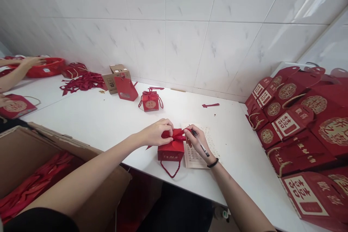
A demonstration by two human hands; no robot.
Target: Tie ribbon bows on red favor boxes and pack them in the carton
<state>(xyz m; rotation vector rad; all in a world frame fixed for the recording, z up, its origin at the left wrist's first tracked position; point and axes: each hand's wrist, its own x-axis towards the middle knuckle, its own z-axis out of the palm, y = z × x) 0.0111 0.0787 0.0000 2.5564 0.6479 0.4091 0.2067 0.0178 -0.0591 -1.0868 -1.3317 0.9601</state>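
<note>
The left hand (160, 133) and right hand (196, 139) both have their fingers closed on the red ribbon (179, 135) atop a small red box (171, 152), which sits at the near edge of the counter (95, 123). The fingers partly cover the ribbon, and the box's inside is hidden. A pen (201, 145) is also tucked in the right hand, which covers part of a printed sheet (193, 161) whose characters are too small to read.

The near-left carton (111, 188), cut off by the frame and crossed by the left forearm, holds red strips (35, 177). At far left, another person's hand (34, 61) is at a red basket (53, 66); its contents are hard to make out. The stacked gift boxes (299, 152) on the right run out of frame.
</note>
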